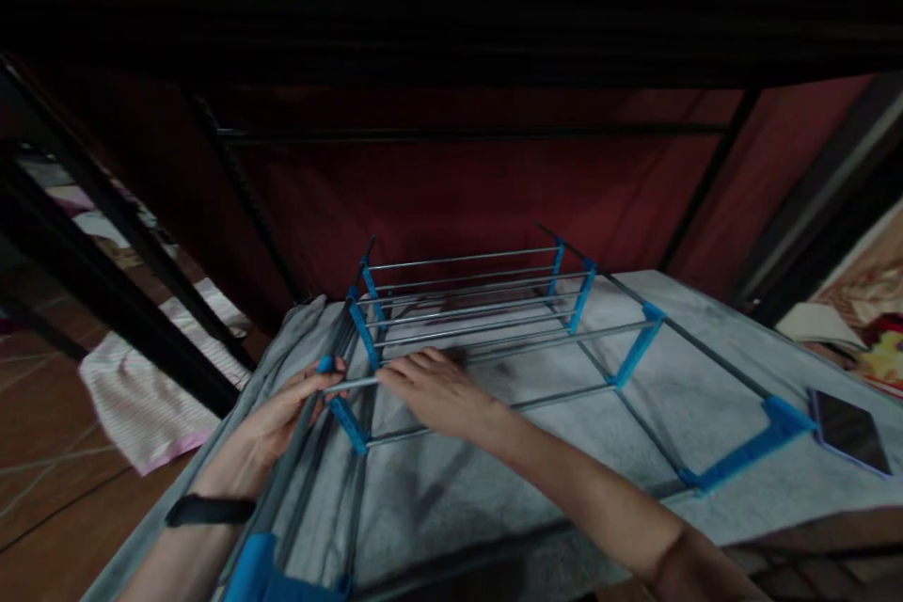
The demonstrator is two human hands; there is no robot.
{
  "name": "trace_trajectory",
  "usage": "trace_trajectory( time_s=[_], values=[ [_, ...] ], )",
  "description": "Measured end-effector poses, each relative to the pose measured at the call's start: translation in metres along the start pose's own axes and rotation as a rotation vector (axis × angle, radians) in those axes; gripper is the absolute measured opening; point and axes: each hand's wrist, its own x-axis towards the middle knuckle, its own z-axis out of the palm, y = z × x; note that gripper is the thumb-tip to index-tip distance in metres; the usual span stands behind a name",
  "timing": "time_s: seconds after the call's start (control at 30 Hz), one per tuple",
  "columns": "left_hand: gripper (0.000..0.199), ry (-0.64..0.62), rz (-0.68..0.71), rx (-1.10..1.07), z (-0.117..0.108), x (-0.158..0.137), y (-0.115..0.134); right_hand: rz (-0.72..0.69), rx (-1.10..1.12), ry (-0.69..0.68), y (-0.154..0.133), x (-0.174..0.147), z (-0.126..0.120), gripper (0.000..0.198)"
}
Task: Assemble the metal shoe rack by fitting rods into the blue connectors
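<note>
A rack of grey metal tubes and blue plastic connectors [639, 348] lies on a grey cloth, partly assembled into several tiers. My left hand [282, 409], with a dark band at its wrist, is closed around the joint where a cross tube meets the left side pole [293, 461]. Just above its fingers a blue connector tip [325, 364] shows. My right hand [441, 390] rests over the near end of that cross tube [361, 383], its fingers curled round it. The fingertips of my right hand are partly hidden.
The grey cloth [564, 451] covers the surface beneath. A phone [850, 430] lies at the right. Dark metal bars [472, 135] and a red wall [451, 193] stand behind. A striped cloth [166, 376] is on the tiled floor at the left.
</note>
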Motion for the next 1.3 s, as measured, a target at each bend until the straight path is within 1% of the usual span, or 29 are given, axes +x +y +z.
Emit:
trace_trajectory(
  time_s=[0.03,0.13,0.23,0.3,0.4,0.5,0.63,0.8,0.9,1.0,1.13,1.23,1.3],
  values=[
    [0.028,0.010,0.018,0.001,0.001,0.001,-0.001,-0.035,0.003,-0.023,-0.004,0.011,0.004,0.031],
    [0.019,0.010,0.107,0.025,0.000,0.005,-0.007,-0.057,-0.003,-0.075,-0.010,0.035,0.015,0.034],
    [0.012,0.036,0.199,0.107,-0.003,0.010,-0.015,-0.070,-0.038,-0.116,-0.008,0.042,0.021,0.040],
    [0.011,0.043,0.227,0.161,-0.007,0.013,-0.017,-0.086,-0.069,-0.135,-0.005,0.043,0.020,0.044],
    [0.011,0.000,0.227,0.197,-0.012,0.017,-0.017,-0.065,-0.094,-0.166,-0.002,0.041,0.017,0.049],
    [0.013,-0.060,0.239,0.178,-0.011,0.015,-0.014,-0.045,-0.054,-0.196,-0.002,0.039,0.015,0.050],
    [0.018,-0.078,0.219,0.125,-0.004,0.003,-0.012,-0.052,-0.019,-0.181,0.000,0.037,0.015,0.047],
    [0.016,-0.161,0.249,0.181,-0.006,0.001,-0.017,-0.038,-0.043,-0.187,0.009,0.041,0.016,0.052],
    [0.019,-0.174,0.260,0.148,-0.011,0.003,-0.022,-0.048,-0.034,-0.182,0.010,0.038,0.017,0.052],
    [0.021,-0.162,0.266,0.143,-0.011,0.004,-0.024,-0.044,-0.049,-0.204,0.009,0.034,0.018,0.051],
    [0.022,-0.137,0.233,0.131,-0.007,0.001,-0.023,-0.041,-0.055,-0.235,0.008,0.033,0.018,0.051],
    [0.023,-0.135,0.199,0.078,-0.003,-0.001,-0.022,-0.020,-0.048,-0.238,0.008,0.035,0.017,0.049],
    [0.022,-0.125,0.205,0.042,0.002,-0.003,-0.023,-0.006,-0.039,-0.236,0.008,0.036,0.017,0.049]
  ],
)
